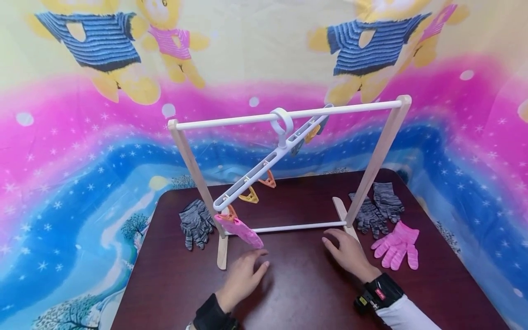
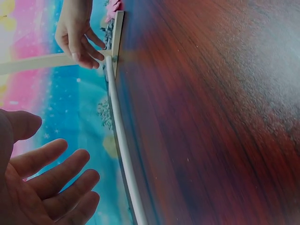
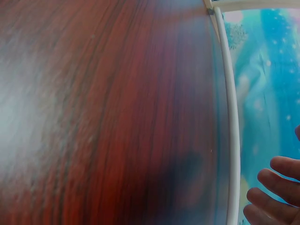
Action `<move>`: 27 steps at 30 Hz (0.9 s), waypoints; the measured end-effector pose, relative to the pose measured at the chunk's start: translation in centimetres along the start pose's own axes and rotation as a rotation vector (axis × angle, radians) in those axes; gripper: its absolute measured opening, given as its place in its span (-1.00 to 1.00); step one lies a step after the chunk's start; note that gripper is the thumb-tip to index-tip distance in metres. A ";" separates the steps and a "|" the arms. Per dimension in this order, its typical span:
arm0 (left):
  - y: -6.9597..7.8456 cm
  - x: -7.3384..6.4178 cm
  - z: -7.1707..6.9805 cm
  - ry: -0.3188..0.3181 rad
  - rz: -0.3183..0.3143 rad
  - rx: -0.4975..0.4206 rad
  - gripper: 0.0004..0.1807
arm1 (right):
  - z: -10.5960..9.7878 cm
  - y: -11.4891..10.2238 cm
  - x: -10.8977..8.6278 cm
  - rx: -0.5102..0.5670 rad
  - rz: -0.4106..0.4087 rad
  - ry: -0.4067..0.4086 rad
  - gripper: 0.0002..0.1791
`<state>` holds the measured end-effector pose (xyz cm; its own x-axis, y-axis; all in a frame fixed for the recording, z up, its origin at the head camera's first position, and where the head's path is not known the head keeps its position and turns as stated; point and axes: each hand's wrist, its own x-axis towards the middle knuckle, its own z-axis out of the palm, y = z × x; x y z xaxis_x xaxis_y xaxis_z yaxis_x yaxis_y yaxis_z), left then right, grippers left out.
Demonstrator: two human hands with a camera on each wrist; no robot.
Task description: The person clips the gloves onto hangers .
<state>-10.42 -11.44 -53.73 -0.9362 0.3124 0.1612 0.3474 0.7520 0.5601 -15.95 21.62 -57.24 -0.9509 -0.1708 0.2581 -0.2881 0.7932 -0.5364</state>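
My left hand (image 1: 243, 277), fingers relaxed and loosely bent, hovers over the table just below a pink glove (image 1: 244, 233) and holds nothing. That glove hangs from an orange clip (image 1: 232, 212) at the near left end of a white clip hanger (image 1: 282, 145). The hanger's ring hook loops round the top bar (image 1: 231, 122) of a small rack, and the hanger slants across it. My right hand (image 1: 348, 254) is also empty, beside the rack's right foot. In the left wrist view the left hand (image 2: 56, 183) has its fingers spread. The right wrist view catches only fingertips (image 3: 274, 194).
Yellow clips (image 1: 250, 197) and another orange clip (image 1: 269, 179) dangle from the hanger. Grey knitted gloves (image 1: 195, 224) lie left of the rack. To its right are more grey gloves (image 1: 387, 201) and a pink glove (image 1: 398, 245). A white lower bar (image 1: 297, 227) joins the wooden posts.
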 end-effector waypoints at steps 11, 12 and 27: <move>1.5 0.6 1.3 -0.038 0.086 0.010 -0.68 | -1.3 2.1 -1.0 0.006 0.057 0.009 -0.62; 1.5 0.6 1.5 -0.046 0.089 0.011 -0.68 | -1.4 2.3 -1.1 0.001 0.064 0.011 -0.62; 2.2 1.0 2.5 -0.057 0.129 0.047 -0.67 | -4.0 4.9 -2.5 -0.055 0.117 0.039 -0.59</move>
<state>-10.46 -8.08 -54.35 -0.8796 0.4396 0.1816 0.4677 0.7298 0.4987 -14.53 28.29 -57.35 -0.9722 -0.0529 0.2283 -0.1678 0.8373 -0.5204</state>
